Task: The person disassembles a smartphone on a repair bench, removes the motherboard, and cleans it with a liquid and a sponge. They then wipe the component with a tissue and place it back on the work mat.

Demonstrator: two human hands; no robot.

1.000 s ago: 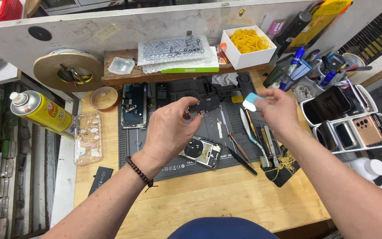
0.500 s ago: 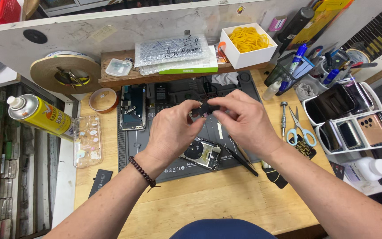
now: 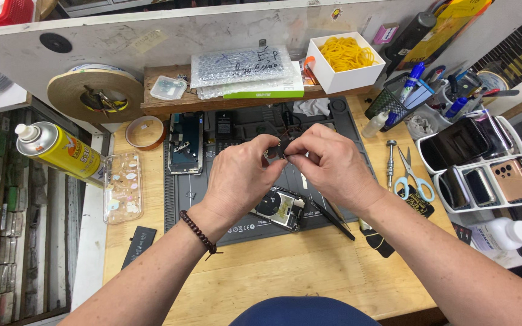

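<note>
Both hands meet above a dark grey work mat [image 3: 200, 199]: the left hand [image 3: 240, 178] and right hand [image 3: 327, 166] each pinch a small dark part [image 3: 278, 149] between thumb and fingertips, wrists bent inward. Compared with a second ago, the right hand has dropped the small pale blue piece it held and closed in on the part. Fingers hide most of the part, so its shape is unclear, and the left hand partly covers the opened phone [image 3: 279, 208] lying on the mat below.

Bare forearms; dark beaded bracelet [image 3: 198, 231] circles the left wrist.
</note>
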